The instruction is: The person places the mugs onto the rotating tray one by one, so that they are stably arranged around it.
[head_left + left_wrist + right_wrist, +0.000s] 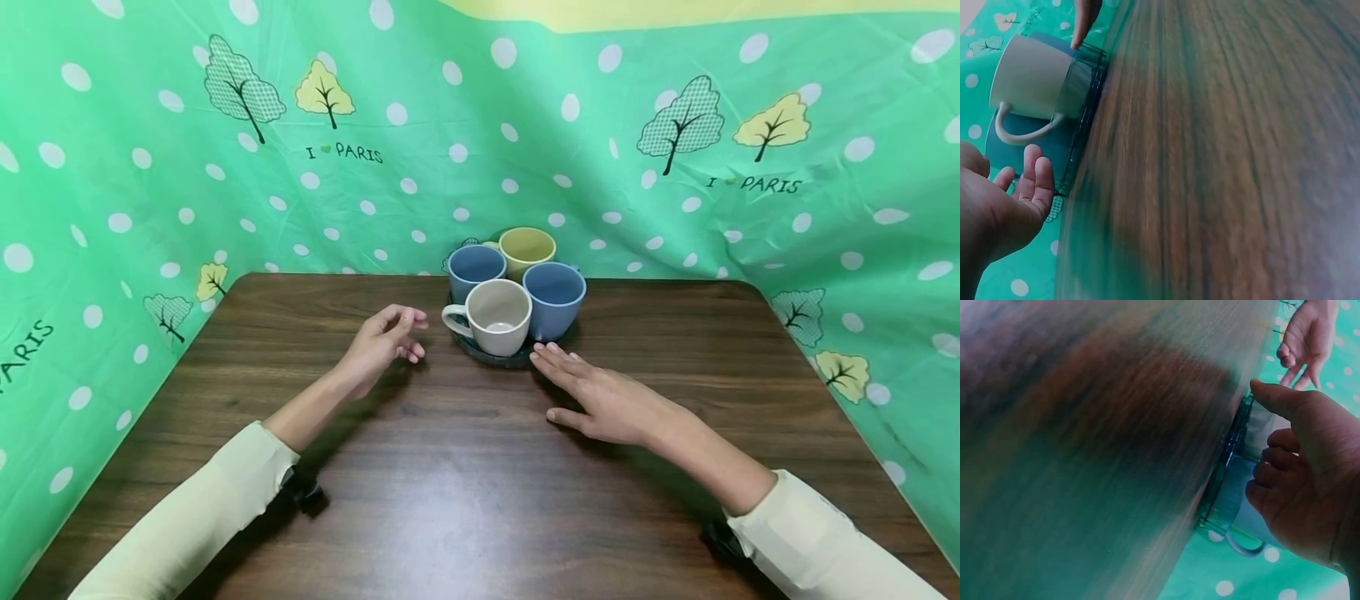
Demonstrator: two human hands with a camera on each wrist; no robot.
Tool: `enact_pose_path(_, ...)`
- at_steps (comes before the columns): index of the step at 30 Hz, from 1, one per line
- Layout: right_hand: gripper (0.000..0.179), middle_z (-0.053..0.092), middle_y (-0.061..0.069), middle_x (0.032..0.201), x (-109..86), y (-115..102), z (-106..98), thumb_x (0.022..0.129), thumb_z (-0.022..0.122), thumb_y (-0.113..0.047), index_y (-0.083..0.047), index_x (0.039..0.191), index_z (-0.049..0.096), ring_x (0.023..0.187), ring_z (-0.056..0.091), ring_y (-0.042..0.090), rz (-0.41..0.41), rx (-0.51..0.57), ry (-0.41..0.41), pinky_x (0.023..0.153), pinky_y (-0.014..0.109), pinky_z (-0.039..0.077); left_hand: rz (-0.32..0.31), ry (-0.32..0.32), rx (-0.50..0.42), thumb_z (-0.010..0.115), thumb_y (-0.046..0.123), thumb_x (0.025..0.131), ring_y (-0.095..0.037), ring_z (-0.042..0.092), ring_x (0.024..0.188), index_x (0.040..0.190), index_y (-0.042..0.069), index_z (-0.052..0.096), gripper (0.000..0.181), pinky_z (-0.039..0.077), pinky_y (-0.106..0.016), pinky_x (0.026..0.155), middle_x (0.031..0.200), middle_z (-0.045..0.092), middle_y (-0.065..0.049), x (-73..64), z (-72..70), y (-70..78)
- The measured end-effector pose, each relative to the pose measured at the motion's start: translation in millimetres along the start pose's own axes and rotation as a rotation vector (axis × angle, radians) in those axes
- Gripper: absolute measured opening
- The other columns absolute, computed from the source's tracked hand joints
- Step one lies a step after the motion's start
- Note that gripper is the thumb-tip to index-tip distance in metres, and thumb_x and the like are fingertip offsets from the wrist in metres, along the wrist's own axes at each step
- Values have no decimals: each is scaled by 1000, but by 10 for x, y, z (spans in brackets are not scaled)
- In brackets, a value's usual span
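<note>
Several cups stand together on a dark, see-through round tray (495,362) toward the back of the table. A cream cup (491,333) is at the front with its handle to the left. Blue cups flank it, one at the left (467,271) and one at the right (558,308), and a yellow-green cup (528,248) is behind. My left hand (378,346) hovers left of the cream cup's handle, fingers loosely bent and holding nothing. With fingers extended, my right hand (607,404) has its fingertips right at the tray's front right rim, below the right blue cup.
The brown wood-grain table (450,483) spreads out in front of the tray. Behind and beside it hangs a green dotted cloth (420,192) with printed trees, close behind the cups. Dark wrist devices show under both sleeves.
</note>
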State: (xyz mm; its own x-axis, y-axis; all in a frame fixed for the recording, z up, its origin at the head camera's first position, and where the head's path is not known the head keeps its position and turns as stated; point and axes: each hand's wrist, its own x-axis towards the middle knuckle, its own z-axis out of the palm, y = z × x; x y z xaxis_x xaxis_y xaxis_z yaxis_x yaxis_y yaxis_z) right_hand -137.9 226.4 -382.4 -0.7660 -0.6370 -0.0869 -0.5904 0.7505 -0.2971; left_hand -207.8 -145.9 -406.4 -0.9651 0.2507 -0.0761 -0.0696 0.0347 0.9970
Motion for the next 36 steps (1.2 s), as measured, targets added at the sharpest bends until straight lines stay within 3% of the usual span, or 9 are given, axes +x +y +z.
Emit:
enact_pose_path(8,77,28,14,187,-46,-9,-11,113,71,-32,-16,179,34,170,35,44,24,17,18,130,68,44,19,3,37,43,28,124,-11,72,84,153,-14,49,51,63,-23,80,148,58,-30,-51,-109,-19)
enact_pose_path(16,73,38,19,182,-146,48,-92,113,72,-34,-16,177,40,166,45,40,22,-7,85,120,68,55,22,12,58,42,32,124,-10,71,86,152,-13,49,54,63,-23,81,146,59,-24,-86,-198,-3)
enact_pose_path(26,58,68,22,157,-335,228,-175,113,72,-30,-12,166,57,136,73,44,58,-54,153,106,65,64,20,25,58,44,35,124,-10,72,86,151,-13,50,55,63,-24,82,143,61,-21,-126,-288,19)
enact_pose_path(36,53,75,23,147,-507,378,-245,112,73,-33,-11,160,65,127,78,43,120,-88,178,95,64,67,10,36,79,44,37,124,-10,72,89,152,-12,50,56,62,-23,83,142,61,-16,-156,-384,31)
